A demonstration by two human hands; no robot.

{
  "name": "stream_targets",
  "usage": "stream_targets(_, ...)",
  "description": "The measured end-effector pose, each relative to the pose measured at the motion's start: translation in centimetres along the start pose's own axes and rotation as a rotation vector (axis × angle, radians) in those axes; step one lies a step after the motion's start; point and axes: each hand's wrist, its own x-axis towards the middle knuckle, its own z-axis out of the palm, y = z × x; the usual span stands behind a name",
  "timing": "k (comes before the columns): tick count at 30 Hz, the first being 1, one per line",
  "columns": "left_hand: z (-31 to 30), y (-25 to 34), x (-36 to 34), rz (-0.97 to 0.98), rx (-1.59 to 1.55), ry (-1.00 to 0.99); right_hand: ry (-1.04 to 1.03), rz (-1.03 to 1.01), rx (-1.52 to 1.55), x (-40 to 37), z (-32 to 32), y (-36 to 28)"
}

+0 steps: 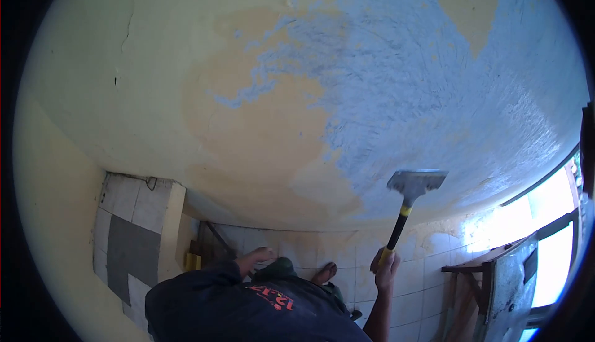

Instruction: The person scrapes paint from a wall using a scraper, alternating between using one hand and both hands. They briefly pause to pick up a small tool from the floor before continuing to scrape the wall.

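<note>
My right hand (385,264) is wrapped round the black and yellow handle of a wide scraper (400,227). The scraper's metal head points up and lies at or close to the lower part of the wall (266,150), where blue-grey patches cover a yellow-orange surface. Whether the blade touches the wall cannot be made out. At the lower left, my left hand (263,254) is near my body, in front of the dark shirt, its fingers too small and dim to read.
A tiled ledge (139,212) juts out at the left. A worn table (508,286) stands at the lower right beside a bright opening. Pale floor tiles (406,305) lie below, with my sandalled foot (324,273) on them. Something yellow (193,261) is beside the ledge.
</note>
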Motion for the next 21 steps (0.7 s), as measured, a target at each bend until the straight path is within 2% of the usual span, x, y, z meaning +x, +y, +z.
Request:
stream_targets(1,2.1,-5.5,1.4,0.055,0.011,-0.062,0.025,-0.037,-0.009,0.7,0.1,-0.9)
stream_targets(2,3.0,-8.3,1.8,0.086,0.144,-0.156,0.026,-0.049,-0.03,1.1,0.4,-1.4)
stream_targets(4,4.1,-10.7,-0.4,-0.015,-0.005,-0.079,0.03,-0.028,0.123,1.5,1.9,-1.8)
stream_targets(5,5.2,-11.9,-0.2,0.003,-0.009,-0.075,-0.009,-0.018,0.162,1.6,2.9,-2.1)
stream_targets(7,6.9,-14.0,0.7,-0.155,-0.413,-0.071,-0.021,0.114,0.21,0.7,5.1,-1.0)
stream_targets(11,4.5,-9.8,-0.8,0.022,-0.242,-0.053,-0.052,0.261,0.214,-2.4,9.5,2.1)
stream_targets(13,4.5,-8.9,-1.7,0.149,-0.476,0.065,-0.04,0.258,0.107,-3.8,11.6,3.4)
stream_targets(14,4.9,-8.9,-2.2,0.155,-0.465,0.056,-0.036,0.262,0.006,-4.7,12.9,3.4)
stream_targets(16,4.9,-8.7,-2.9,0.195,-0.686,0.049,0.035,0.251,-0.017,-6.2,15.1,4.0)
stream_targets(20,5.0,-9.3,-4.8,0.265,-0.688,-0.008,0.001,0.325,0.098,-10.0,17.4,5.6)
stream_targets(21,5.5,-9.8,-5.2,0.323,-0.69,0.065,-0.031,0.333,0.056,-10.7,18.1,5.4)
